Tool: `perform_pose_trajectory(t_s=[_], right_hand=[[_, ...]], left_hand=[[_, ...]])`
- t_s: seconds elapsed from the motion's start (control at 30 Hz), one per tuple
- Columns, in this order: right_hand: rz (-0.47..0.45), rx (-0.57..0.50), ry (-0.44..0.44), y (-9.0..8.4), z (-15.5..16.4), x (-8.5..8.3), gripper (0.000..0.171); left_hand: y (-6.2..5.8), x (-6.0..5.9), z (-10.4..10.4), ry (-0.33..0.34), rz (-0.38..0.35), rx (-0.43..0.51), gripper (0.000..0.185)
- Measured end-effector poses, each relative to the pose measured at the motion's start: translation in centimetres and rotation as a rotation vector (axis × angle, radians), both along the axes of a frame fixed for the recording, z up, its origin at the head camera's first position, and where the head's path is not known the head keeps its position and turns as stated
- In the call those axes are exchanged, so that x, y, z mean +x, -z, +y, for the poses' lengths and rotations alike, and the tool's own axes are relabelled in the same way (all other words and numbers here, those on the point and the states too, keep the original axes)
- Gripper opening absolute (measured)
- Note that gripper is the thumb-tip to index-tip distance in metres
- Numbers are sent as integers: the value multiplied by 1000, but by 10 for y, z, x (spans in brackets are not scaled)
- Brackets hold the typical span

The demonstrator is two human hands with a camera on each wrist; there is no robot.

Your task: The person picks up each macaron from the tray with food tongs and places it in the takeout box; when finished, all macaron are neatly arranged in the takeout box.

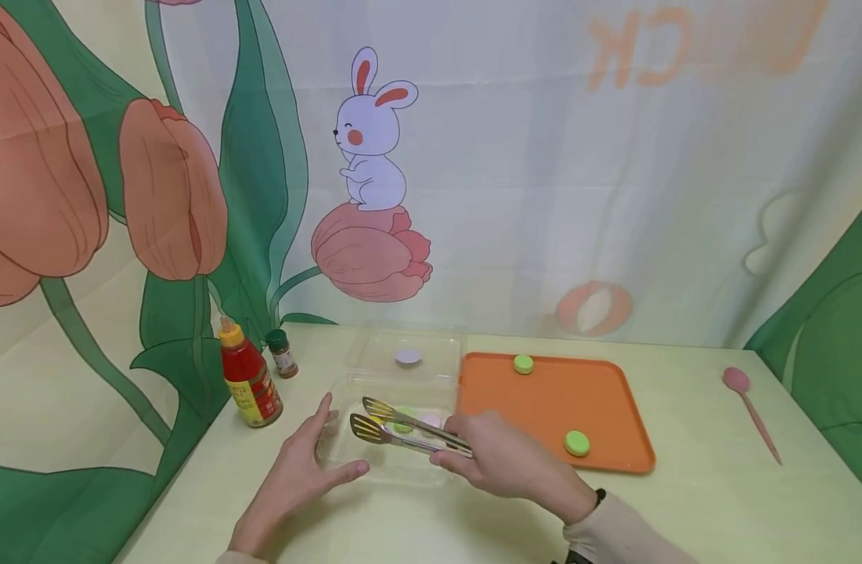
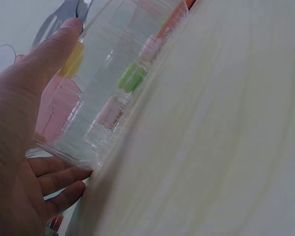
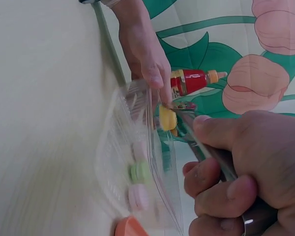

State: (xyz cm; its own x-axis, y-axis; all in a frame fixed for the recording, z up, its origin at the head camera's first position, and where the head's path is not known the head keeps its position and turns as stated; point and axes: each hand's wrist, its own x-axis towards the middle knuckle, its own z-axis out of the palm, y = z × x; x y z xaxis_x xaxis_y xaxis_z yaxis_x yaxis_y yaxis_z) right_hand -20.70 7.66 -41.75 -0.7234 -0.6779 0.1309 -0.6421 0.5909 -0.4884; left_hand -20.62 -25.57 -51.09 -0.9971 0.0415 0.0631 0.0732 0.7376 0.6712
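Two hands are at work: the right hand [image 1: 497,454] has its fingers curled round metal tongs [image 1: 422,425], while the left hand [image 1: 300,470] is spread at the left end of a clear container [image 1: 395,474]. The tongs pinch a yellow macaron [image 3: 167,118], held at the container's rim.

The macaron looks very light, probably with a brittle shell that would crack under a hard squeeze; a gentle, even pinch across its middle should suit it. The slick metal tips might let it turn. The container seems thin and flexible, likely to slide if nudged, so it is best steadied by its end wall.

The right wrist view shows the yellow macaron plainly, where the tongs mostly hide it from the head view, and a row inside the container: pink macaron [image 3: 139,151], green macaron [image 3: 140,172], another pink macaron [image 3: 138,197]. Only the head view shows the orange tray [image 1: 543,411] with two more green macarons [image 1: 577,443] on the table [image 1: 691,509].
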Motion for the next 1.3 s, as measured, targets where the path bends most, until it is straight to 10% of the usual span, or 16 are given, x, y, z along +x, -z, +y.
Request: perform_pose_trajectory(t_s=[1.3], right_hand=[[-133,-9,38,0,-20,3,29]], left_hand=[[-1,-1,1,-13,-29,-8,131]])
